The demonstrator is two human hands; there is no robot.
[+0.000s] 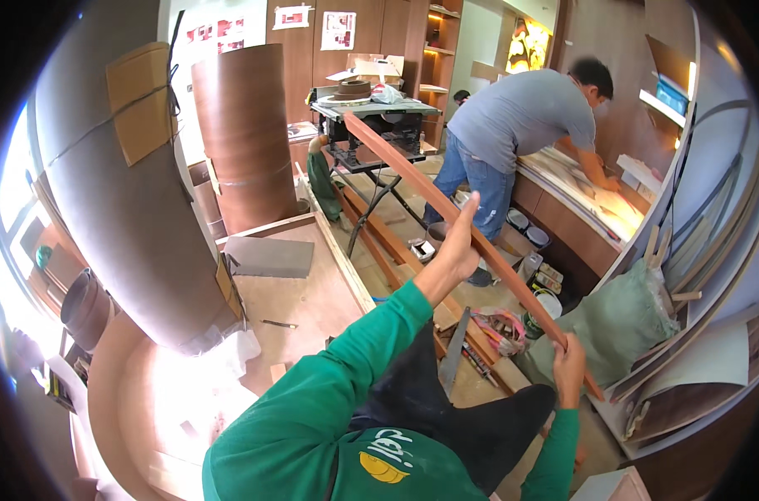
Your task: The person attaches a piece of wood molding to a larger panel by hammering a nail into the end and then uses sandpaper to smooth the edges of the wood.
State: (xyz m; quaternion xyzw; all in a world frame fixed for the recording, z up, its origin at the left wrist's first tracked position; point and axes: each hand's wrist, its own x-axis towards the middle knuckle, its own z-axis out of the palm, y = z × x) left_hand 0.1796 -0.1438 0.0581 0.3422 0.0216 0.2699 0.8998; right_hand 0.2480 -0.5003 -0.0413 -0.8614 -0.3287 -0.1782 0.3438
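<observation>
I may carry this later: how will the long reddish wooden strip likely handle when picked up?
The wooden strip is probably stiff, since it shows no clear sag. It may be light for its size, being slender. Its far end could swing, as it reaches well beyond the left hand.

Indoor carpentry workplace, table saw (pixel 396 125), handsaw (pixel 455 355), timber lengths (pixel 388 238), tall brown sheet roll (pixel 241 142)

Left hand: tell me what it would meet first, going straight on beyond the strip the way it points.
Beyond the reddish-brown strip, the left hand would probably meet the co-worker's jeans first; they show in line above its raised tip. They look farther off, but depth is unclear.
</observation>
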